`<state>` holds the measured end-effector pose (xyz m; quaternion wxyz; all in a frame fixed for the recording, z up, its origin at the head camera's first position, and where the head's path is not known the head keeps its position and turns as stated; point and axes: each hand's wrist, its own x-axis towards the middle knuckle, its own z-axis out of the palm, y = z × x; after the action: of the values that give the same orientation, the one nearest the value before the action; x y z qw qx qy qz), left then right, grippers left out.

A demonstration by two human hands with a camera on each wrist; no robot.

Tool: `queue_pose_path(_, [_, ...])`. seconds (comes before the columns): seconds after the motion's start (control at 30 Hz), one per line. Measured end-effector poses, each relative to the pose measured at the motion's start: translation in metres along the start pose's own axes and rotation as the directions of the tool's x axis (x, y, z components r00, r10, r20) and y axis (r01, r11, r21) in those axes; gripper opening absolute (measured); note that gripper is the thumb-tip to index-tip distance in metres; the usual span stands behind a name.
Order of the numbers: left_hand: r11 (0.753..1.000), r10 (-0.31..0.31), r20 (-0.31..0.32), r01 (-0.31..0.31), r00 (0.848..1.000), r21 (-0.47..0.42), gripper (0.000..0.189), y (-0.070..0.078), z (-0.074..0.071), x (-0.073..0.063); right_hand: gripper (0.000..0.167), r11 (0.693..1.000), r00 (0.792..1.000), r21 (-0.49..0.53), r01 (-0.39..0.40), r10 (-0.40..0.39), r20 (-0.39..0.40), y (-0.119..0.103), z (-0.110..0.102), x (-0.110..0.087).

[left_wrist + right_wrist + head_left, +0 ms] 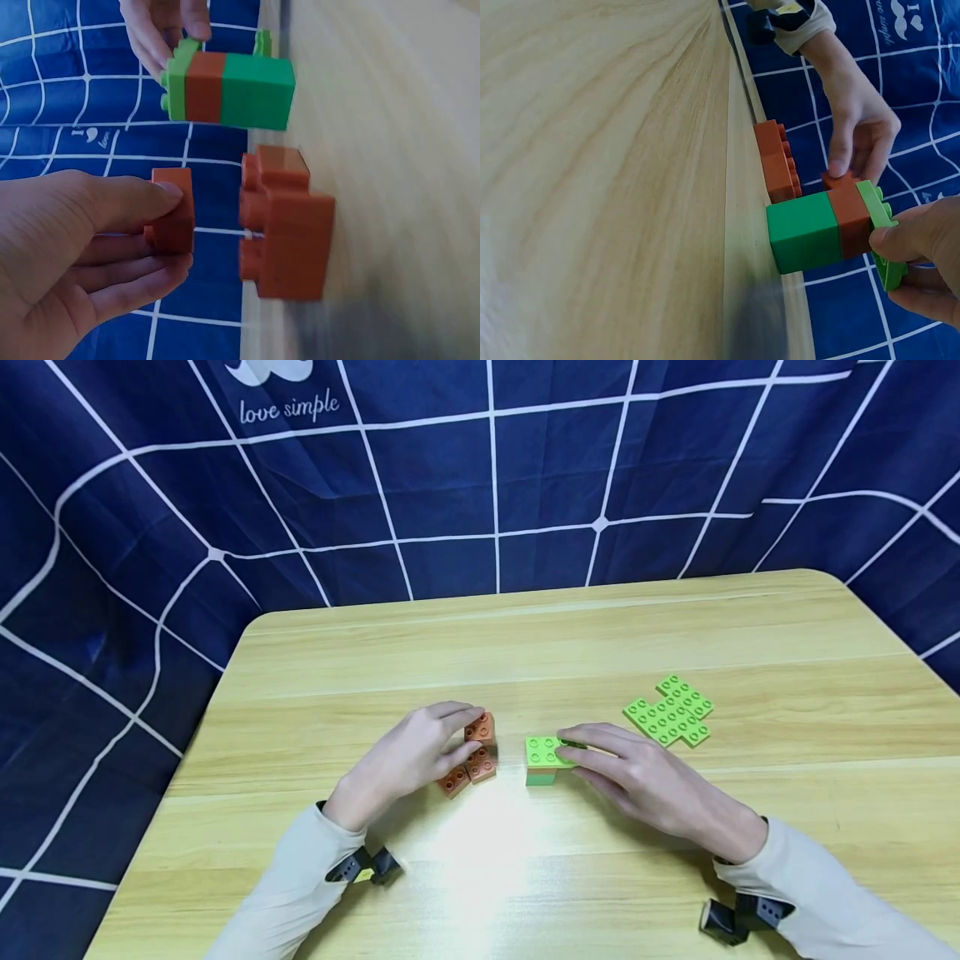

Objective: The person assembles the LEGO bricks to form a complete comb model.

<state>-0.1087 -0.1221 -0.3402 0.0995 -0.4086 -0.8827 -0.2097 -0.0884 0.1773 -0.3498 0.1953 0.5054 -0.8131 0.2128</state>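
Observation:
My left hand (408, 756) pinches a small reddish-brown toy brick (176, 217) between thumb and fingers, raised off the table. More reddish-brown bricks (296, 247) stand on the table just beneath it, studs up. To the right is a small stack: a green block (259, 90) at the bottom, a reddish-brown brick (849, 221) in the middle and a light green plate (542, 750) on top. The plate reaches out past the stack's right side. My right hand (645, 777) grips that overhanging end, thumb on the near side and fingers on the far side.
Several light green studded plates (671, 714) lie flat together on the wooden table (360, 668), beyond my right hand. A dark blue cloth (427, 493) with white lines hangs behind the table and along its sides. Bright glare falls on the tabletop between my arms.

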Motion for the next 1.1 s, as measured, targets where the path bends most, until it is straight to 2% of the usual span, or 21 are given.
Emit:
queue_pose_path(0.37, [0.991,0.071,-0.142,-0.086,0.987,-0.104,0.037,0.025,-0.002,0.005,0.046,1.0,1.0,0.015,0.013,-0.013,-0.006,-0.001,0.0,0.0])
queue_pose_path(0.6, [0.97,0.127,-0.176,-0.159,0.976,-0.182,0.042,0.033,0.004,0.007,0.047,0.999,1.0,0.031,0.02,-0.019,-0.006,-0.001,0.001,0.001])
queue_pose_path(0.73, [0.961,0.135,-0.178,-0.172,0.975,-0.215,0.039,0.036,0.01,0.009,0.046,0.999,1.0,0.052,0.012,-0.011,-0.004,-0.001,0.001,0.0])
queue_pose_path(1.1, [0.964,0.185,-0.212,-0.219,0.96,-0.149,0.036,0.039,0.02,0.014,0.04,0.995,0.998,0.09,0.045,-0.04,-0.052,0.0,0.003,0.0])
